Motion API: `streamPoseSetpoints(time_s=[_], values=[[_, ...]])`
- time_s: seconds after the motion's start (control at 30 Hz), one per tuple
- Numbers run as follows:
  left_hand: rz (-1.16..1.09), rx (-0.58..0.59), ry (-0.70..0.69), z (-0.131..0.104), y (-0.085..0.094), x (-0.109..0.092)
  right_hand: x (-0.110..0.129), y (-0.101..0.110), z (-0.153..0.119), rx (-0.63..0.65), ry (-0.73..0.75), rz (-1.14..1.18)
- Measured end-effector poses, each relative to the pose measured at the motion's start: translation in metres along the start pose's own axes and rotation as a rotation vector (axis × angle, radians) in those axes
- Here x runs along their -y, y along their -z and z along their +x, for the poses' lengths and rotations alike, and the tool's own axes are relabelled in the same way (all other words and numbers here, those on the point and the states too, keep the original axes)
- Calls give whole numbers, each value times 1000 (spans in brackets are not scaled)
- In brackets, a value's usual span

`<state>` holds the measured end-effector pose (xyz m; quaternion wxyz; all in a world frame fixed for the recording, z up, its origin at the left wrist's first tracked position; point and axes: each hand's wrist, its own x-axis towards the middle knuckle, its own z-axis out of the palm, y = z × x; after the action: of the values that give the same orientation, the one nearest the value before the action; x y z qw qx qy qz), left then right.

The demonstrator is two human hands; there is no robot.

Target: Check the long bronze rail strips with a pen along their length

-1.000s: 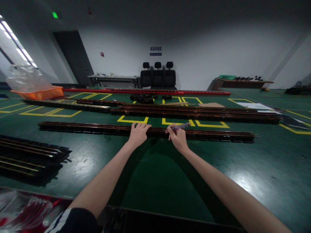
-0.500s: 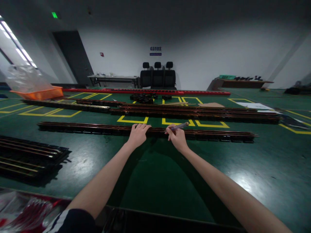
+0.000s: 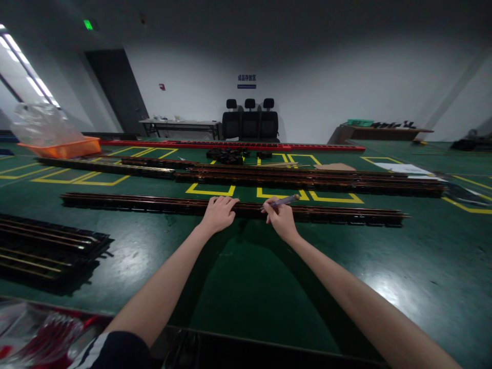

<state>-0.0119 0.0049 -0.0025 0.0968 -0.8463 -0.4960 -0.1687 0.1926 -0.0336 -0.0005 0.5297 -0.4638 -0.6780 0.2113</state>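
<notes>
A long, narrow black rail (image 3: 346, 213) with copper-coloured strips along its top lies crosswise before me on the green table. My left hand (image 3: 218, 214) is laid over its middle, with fingers bent across the top and the thumb pointing right. The fingertips on the far side are hidden. Just to the right, my right hand (image 3: 282, 220) pinches a pen (image 3: 285, 200), held slanting with its back end up and to the right. The pen's lower tip is down at the rail, too small to tell whether it touches.
More copper-striped rails (image 3: 307, 177) lie in a row behind. Others (image 3: 46, 251) are stacked at the near left. An orange basket (image 3: 73, 147) holding clear plastic bags stands at the far left. Beyond are small black parts (image 3: 225, 155), a cardboard piece (image 3: 335, 167) and white paper (image 3: 403, 168).
Almost nothing differs. Both hands, the pen and the rail keep their places, and the whole view has shifted very slightly.
</notes>
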Motion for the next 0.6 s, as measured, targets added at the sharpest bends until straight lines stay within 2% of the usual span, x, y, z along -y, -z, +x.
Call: streamPoseSetpoints(time_s=[0.2, 0.4, 0.6], values=[[4, -11, 7, -1, 4, -4, -1, -1, 0, -15, 3, 22], [14, -70, 12, -1, 0, -5, -1, -1, 1, -26, 10, 8], [24, -63, 17, 0, -2, -4, 0, -1, 0, -22, 6, 19]])
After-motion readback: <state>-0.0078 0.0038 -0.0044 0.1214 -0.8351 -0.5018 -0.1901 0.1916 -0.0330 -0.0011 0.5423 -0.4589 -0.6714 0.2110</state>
